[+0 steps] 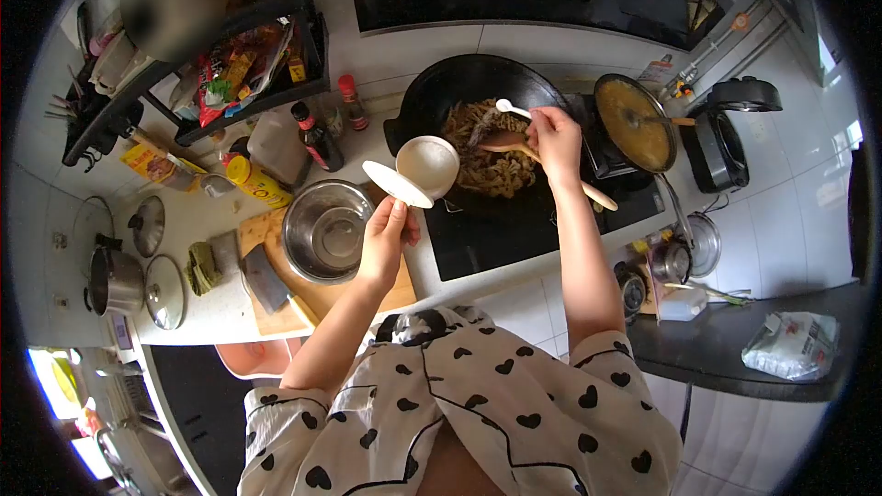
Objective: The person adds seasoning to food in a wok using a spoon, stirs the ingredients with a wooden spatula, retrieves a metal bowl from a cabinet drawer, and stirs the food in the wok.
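Observation:
My left hand (384, 241) grips a small white jar (428, 167) by its raised white lid (397, 184). White grains lie inside the jar, which is just left of the black wok (427, 83). Over the wok, my right hand (557, 142) pinches a small white spoon (514, 108), its bowl pointing left above the food. Cooked brownish strips (496, 176) fill the bottom of the wok. A wooden spatula (508, 142) rests in them, its handle passing beneath my right hand and out to the lower right.
A pan of yellowish-brown liquid (634, 121) sits right of the wok. To the left, a steel bowl (323, 230) and a cleaver (266, 277) lie on a wooden cutting board (395, 289). Behind them stand a dark sauce bottle (317, 140) and a yellow container (257, 182).

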The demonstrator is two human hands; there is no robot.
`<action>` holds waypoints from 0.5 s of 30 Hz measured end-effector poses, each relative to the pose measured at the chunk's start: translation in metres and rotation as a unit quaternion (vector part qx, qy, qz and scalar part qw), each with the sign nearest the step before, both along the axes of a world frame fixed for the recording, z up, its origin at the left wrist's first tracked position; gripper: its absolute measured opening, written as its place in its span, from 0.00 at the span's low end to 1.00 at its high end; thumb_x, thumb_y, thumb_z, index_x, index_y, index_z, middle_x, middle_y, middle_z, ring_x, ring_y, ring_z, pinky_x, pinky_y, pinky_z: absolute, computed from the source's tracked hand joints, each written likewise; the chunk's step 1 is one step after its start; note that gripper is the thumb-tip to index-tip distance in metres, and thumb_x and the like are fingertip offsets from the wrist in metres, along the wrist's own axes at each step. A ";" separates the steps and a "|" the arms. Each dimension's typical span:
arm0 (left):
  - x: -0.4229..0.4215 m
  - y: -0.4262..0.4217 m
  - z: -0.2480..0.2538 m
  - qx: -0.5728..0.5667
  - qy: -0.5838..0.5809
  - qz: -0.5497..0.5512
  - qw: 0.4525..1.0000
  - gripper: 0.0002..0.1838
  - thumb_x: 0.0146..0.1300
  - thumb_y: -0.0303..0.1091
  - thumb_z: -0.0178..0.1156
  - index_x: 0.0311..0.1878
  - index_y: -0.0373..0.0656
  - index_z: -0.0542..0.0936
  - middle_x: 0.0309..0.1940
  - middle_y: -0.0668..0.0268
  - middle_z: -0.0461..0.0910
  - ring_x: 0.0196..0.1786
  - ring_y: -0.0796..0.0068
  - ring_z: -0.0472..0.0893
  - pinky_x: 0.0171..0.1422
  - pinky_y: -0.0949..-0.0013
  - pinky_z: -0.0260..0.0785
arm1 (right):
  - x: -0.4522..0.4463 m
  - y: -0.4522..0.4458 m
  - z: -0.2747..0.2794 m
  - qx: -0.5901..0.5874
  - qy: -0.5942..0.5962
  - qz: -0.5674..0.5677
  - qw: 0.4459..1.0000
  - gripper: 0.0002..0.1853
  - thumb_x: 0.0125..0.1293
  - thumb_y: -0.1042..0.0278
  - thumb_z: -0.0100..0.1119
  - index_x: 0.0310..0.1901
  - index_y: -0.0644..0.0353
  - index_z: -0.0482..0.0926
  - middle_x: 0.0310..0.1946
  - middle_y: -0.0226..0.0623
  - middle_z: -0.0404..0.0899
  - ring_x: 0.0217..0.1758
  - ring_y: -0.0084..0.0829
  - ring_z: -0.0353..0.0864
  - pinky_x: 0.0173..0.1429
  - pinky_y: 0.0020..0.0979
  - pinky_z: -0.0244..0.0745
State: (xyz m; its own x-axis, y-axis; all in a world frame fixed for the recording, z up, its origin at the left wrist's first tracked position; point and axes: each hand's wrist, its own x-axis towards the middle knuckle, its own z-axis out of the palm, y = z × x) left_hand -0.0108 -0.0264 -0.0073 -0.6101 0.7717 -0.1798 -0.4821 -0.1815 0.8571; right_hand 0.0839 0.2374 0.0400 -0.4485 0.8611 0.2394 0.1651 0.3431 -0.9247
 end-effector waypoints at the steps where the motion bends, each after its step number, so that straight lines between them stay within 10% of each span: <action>1: 0.000 -0.001 0.000 0.004 -0.001 0.001 1.000 0.11 0.70 0.41 0.44 0.39 0.47 0.73 0.25 0.74 0.68 0.27 0.83 0.68 0.32 0.79 0.62 | 0.000 -0.001 0.009 -0.015 -0.003 -0.002 1.000 0.08 0.63 0.71 0.53 0.37 0.67 0.78 0.17 0.31 0.75 0.18 0.18 0.72 0.23 0.23 0.66; 15: 0.000 -0.002 0.003 0.002 -0.012 -0.008 1.000 0.10 0.70 0.40 0.44 0.38 0.47 0.73 0.24 0.74 0.69 0.27 0.84 0.68 0.31 0.80 0.61 | 0.016 -0.012 0.019 0.062 -0.017 -0.020 0.998 0.07 0.64 0.71 0.53 0.37 0.65 0.78 0.18 0.30 0.74 0.18 0.17 0.72 0.22 0.23 0.67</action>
